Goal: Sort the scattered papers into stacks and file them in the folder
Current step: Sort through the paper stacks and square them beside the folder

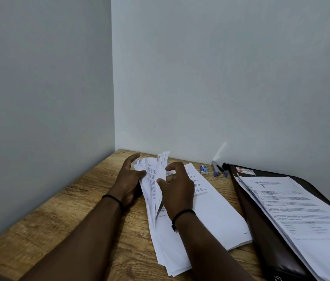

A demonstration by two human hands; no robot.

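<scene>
Wood-grain laminate covers the table (pixel 62 216), which is set into a corner between two pale grey walls (pixel 221 78). Toward four o'clock on the table a dark brown folder (pixel 261 224) is laid flat, and a stack of printed sheets (pixel 306 211) is rested on it, overhanging its near edge. At the centre a second, flat stack of papers (pixel 217 211) is spread from about twelve o'clock down to six o'clock. Against its left edge a loose sheaf of pages (pixel 154 183) is lifted and fanned, its top edges raised off the table toward twelve o'clock.

That sheaf is held from both sides. At its nine o'clock side the left hand (pixel 128 179) is placed, with the thumb pressed to the front pages and the fingers curled round behind them. At its three o'clock side the right hand (pixel 177 186) is set, fingers bent, with the thumb and a fingertip pinched on the edges of the raised pages. A thin dark band is worn on each wrist.

Near one o'clock, close to the wall, a stapler (pixel 218 169) with blue parts is seen just beside the folder's far corner, and a small white-and-blue box (pixel 204 169) is placed just left of it.
</scene>
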